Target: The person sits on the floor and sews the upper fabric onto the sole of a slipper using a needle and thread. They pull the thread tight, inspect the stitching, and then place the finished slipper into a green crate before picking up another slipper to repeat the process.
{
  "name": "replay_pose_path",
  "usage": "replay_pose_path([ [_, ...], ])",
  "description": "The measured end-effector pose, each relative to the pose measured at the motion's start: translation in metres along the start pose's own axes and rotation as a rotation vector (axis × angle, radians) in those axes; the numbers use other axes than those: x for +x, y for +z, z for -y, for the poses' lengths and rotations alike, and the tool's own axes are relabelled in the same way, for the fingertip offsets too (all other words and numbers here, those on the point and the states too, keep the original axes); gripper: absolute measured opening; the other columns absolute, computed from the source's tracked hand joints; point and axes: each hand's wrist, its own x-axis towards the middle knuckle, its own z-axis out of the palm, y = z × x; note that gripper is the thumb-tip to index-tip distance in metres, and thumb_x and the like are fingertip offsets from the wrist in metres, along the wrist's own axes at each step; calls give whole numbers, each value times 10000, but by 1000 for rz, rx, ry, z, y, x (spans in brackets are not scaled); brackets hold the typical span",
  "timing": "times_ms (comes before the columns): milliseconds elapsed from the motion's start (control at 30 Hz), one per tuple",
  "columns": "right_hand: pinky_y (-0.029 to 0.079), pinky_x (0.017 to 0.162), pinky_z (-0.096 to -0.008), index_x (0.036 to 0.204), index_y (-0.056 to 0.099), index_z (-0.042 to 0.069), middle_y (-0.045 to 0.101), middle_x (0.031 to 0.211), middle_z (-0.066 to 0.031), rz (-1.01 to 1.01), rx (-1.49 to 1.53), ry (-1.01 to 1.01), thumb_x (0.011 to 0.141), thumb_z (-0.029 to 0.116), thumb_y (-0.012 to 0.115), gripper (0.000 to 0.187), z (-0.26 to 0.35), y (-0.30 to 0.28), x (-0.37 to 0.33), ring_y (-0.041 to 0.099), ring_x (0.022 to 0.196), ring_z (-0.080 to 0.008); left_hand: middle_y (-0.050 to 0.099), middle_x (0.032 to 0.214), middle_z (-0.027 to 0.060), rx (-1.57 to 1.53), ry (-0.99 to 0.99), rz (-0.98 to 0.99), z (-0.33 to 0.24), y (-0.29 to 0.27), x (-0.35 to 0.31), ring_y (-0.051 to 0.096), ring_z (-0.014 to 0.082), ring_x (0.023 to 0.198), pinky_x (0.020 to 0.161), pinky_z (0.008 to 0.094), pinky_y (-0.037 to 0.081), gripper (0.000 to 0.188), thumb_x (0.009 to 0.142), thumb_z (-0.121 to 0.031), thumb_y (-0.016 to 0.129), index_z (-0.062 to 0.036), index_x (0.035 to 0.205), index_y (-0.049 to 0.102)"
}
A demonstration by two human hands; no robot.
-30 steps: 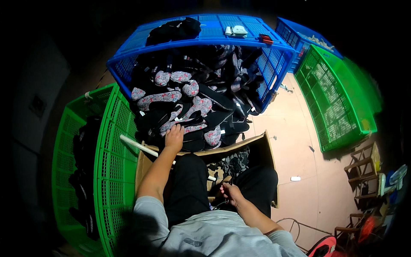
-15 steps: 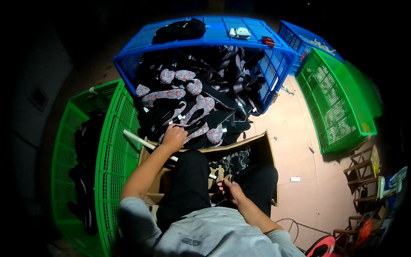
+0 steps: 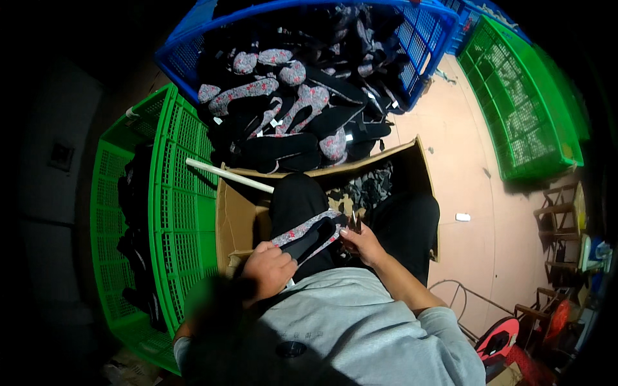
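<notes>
A flat slip-on shoe [image 3: 298, 233] with a grey and red flowered pattern lies across my lap, its dark opening facing up. My left hand [image 3: 268, 270] is closed around one end of it. At the other end my right hand [image 3: 365, 247] grips a small pointed metal tool that looks like thread snips [image 3: 355, 221], close beside the shoe. The snips' handles are hidden in my fingers. Ahead, many similar flowered and black shoes [image 3: 309, 103] spill from a blue crate [image 3: 444, 38] lying on its side.
Between my legs an open cardboard box [image 3: 241, 209] holds dark scraps [image 3: 370, 186]. A white rod [image 3: 225, 174] crosses its left edge. Green crates stand at left [image 3: 187, 193] and right [image 3: 515, 109]. Wooden stools [image 3: 560, 219] are at far right, and a small white object [image 3: 462, 217] lies on the floor.
My left hand has come back from the pile to my lap with a flowered shoe. My right hand has moved up against it, the snips now showing. The view has tilted downward.
</notes>
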Motion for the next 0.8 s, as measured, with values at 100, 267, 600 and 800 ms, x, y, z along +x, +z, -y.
replay_pose_path([
  [100, 283, 472, -197, 1125, 562, 118, 483, 720, 65, -5, -39, 48, 889, 202, 680, 277, -8, 2, -2, 404, 576, -42, 500, 680, 29, -65, 84, 68, -3, 7, -11, 537, 203, 698, 817, 396, 443, 117, 697, -144, 720, -87, 755, 635],
  [267, 287, 484, -195, 1254, 547, 112, 486, 722, 62, 53, -32, 100, 870, 143, 670, 405, -10, -2, -1, 421, 585, -42, 540, 710, 18, -215, 113, 127, -4, -5, 3, 564, 198, 744, 944, 481, 423, 148, 734, -198, 742, -86, 793, 665],
  [600, 282, 489, -189, 1225, 585, 102, 482, 713, 75, 56, -70, 30, 878, 147, 660, 358, -6, 1, -6, 404, 569, -31, 599, 894, 94, -415, -374, -177, -13, 20, 70, 560, 293, 871, 772, 381, 457, 275, 716, -157, 773, -37, 933, 655],
  [800, 284, 495, -188, 1219, 587, 96, 484, 719, 74, 60, -52, 32, 878, 142, 658, 352, -8, -2, -7, 405, 574, -30, 599, 904, 99, -372, -412, -47, -12, 30, 82, 559, 299, 892, 781, 386, 458, 289, 721, -202, 775, -50, 944, 672],
])
